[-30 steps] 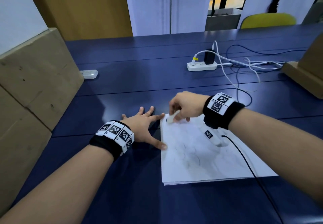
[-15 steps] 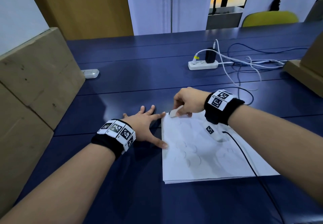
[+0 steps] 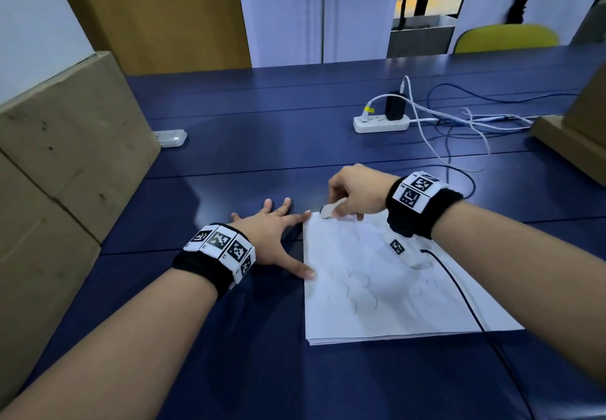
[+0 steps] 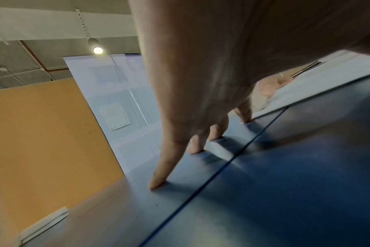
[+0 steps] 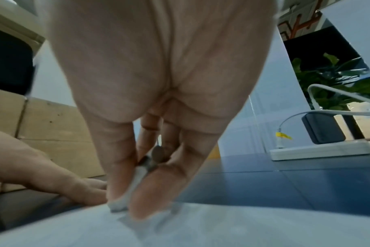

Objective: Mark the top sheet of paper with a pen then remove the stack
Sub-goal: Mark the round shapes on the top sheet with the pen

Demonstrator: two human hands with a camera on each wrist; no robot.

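The stack of paper (image 3: 387,288) lies flat on the blue table (image 3: 262,163), near edge toward the person, its lower sheets fanned slightly at that edge. Faint circles already show on the top sheet (image 3: 360,295).

The left hand (image 3: 272,239) rests flat beside the stack, fingers spread and straight. The thumb and forefinger touch only the left edge of the paper; the other fingertips press on the bare table.

Risk: this hold pins very little of the stack. A sideways pen stroke can likely slide or twist the top sheet over the sheets below — the fanned edge suggests they shift easily.

At the far left corner of the stack, the right hand (image 3: 354,193) pinches a pale pen (image 3: 331,209), thumb and forefinger clamped on the barrel. In the right wrist view the tip (image 5: 118,204) sits at the paper's surface. Whether it is leaving ink cannot be told.

Risk: a mark made this close to the corner may run off onto the table, or the tip may catch the edge and curl the sheet.

A black wrist cable (image 3: 459,291) trails across the right side of the stack. It may drag sheets when the arm moves, or snag during removal.

Farther back, a power strip (image 3: 382,123) with loose cords lies well apart from the work.
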